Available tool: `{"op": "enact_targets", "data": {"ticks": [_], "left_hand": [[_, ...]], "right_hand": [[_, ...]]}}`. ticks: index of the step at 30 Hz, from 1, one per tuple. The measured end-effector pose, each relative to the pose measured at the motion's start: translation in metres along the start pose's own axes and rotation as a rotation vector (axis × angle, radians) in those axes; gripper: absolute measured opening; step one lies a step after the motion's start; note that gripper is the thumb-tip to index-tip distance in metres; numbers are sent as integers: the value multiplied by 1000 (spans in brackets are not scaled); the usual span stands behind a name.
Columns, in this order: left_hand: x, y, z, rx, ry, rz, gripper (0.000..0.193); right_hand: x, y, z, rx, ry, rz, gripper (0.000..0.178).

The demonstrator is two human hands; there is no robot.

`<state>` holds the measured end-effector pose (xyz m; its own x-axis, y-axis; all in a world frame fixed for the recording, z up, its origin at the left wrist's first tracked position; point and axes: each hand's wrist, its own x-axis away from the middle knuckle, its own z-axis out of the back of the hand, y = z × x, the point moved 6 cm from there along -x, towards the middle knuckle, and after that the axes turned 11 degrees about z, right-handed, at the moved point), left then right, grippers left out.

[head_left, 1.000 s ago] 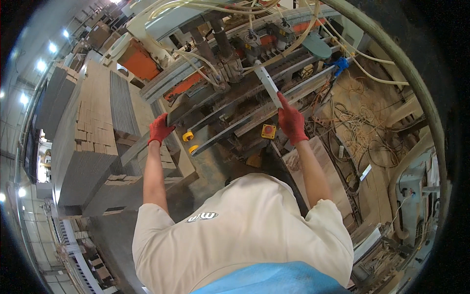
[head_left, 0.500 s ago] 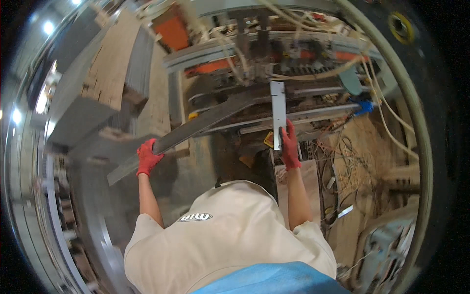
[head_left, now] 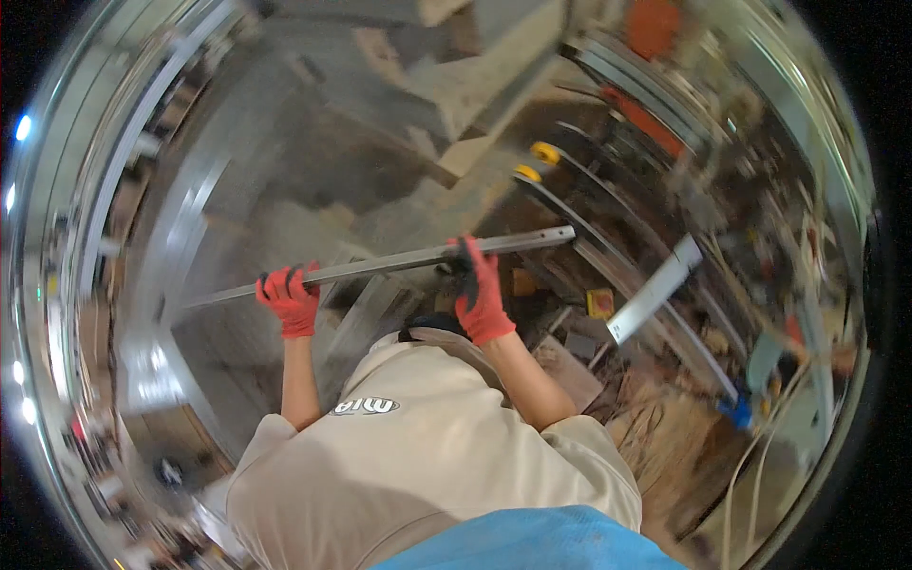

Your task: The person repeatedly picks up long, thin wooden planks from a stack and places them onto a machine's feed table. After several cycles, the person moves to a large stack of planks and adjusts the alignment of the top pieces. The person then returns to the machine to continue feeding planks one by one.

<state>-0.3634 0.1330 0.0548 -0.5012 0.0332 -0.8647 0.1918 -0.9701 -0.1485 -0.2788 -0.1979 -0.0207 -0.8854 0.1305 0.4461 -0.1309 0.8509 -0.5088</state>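
Note:
A long, narrow grey metal bar (head_left: 385, 263) lies across in front of my chest, tilted up a little toward the right. Near its left end my left hand (head_left: 290, 302), in a red glove with dark fingertips, is wrapped round it. My right hand (head_left: 483, 296), gloved the same way, grips it right of the middle. Two small holes show at the bar's right end. A shorter, pale flat metal strip (head_left: 655, 289) rests apart from both hands, across the machine's rails on the right.
Long rails (head_left: 622, 249) with yellow end caps (head_left: 544, 152) run along the right, ending near a blue fitting (head_left: 736, 410). Beside the pale strip sits a small yellow control box (head_left: 599, 303). A brown cardboard-like box (head_left: 176, 442) stands at lower left. Much of the background is blurred.
My right hand has let go of the pale strip and taken hold of the long bar. The view has swung left, so the machine now appears farther right.

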Motion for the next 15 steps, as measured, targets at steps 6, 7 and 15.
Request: {"op": "enact_targets", "data": {"ticks": [6,7,15], "left_hand": [[119,-128,128,-215,-455,424,57],[153,-143,149,-211,-531,529,60],[395,-155,278,-209,-850,1525,65]], "right_hand": [[-66,64,-21,131,-245,-267,57],[-81,78,-18,189,-179,-308,64],[-55,285,5,664,-475,-596,47]]}}
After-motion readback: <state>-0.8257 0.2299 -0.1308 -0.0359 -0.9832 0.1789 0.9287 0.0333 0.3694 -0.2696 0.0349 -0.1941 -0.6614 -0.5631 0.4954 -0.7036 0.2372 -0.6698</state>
